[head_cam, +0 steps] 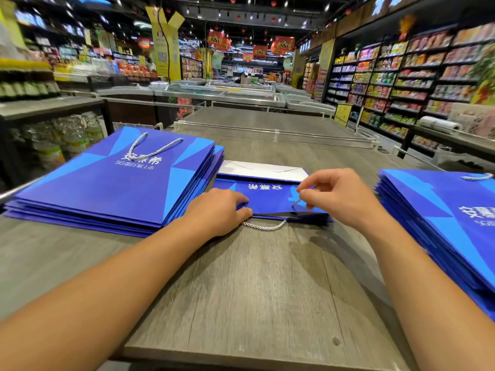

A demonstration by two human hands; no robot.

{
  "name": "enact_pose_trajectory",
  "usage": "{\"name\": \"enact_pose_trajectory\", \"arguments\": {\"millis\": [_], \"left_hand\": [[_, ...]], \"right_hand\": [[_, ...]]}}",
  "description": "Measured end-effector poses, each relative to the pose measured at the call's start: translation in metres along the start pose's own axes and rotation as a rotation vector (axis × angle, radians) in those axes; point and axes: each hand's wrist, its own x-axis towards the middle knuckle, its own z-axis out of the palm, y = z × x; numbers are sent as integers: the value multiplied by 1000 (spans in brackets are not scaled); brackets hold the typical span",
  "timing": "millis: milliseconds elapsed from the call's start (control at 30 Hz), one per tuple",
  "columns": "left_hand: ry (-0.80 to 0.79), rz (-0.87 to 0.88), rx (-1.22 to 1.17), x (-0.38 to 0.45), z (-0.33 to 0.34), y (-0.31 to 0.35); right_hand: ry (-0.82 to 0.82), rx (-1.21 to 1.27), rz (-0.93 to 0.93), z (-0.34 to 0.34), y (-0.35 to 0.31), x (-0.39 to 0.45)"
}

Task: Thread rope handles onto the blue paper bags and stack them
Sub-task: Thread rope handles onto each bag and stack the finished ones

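Pinching the rope end [295, 202] with my right hand [337, 195], I am aiming at the blue paper bag [267, 198] lying crosswise, my left hand [218, 207] gripping its near rim.

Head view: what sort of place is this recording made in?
A supermarket, most likely: stocked shelves along the right, chest freezers down the middle aisle, red sale signs hanging overhead. The person works at a wooden counter.
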Motion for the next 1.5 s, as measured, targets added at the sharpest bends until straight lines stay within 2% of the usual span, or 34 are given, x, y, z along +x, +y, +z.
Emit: {"name": "enact_pose_trajectory", "arguments": {"millis": [100, 200, 300, 400, 467, 533, 700, 800, 933, 1033, 1200, 1267, 1333, 1400, 1500], "left_hand": [[-5, -12, -1, 1, -1, -1], [-7, -11, -9, 2, 0, -2], [-2, -2, -11, 2, 1, -2], [7, 6, -3, 3, 2, -3], [7, 5, 2, 4, 3, -3], [5, 6, 3, 4, 3, -3], [12, 24, -18, 5, 2, -5], [13, 30, -30, 5, 2, -6], [10, 34, -28, 5, 1, -5], [10, 37, -33, 5, 1, -5], [0, 37, -41, 4, 0, -6], [-6, 37, -48, 4, 0, -7], [-12, 41, -60, 4, -1, -7], [-14, 54, -78, 4, -2, -9], [11, 73, -120, 2, -5, -11]], "right_hand": [[48, 209, -30, -3, -2, 1], [120, 637, -53, -10, -8, 1], [30, 950, -25, -14, -11, -1], [-114, 1036, -35, -8, -11, -3], [-199, 986, -59, -3, -11, -3], [-231, 810, -58, 3, -11, -3], [-220, 41, -31, 23, -2, -4], [-185, -216, -27, 25, 4, -1], [-87, -200, -54, 23, 6, 3], [-119, -206, -40, 20, 5, 2], [-575, -486, 155, 1, 6, -1], [-654, -551, 170, -1, 7, -2], [-653, -547, 129, 0, 6, -1], [-574, -439, 79, 1, 6, -1], [-387, -2, 91, 2, 5, 0]]}}
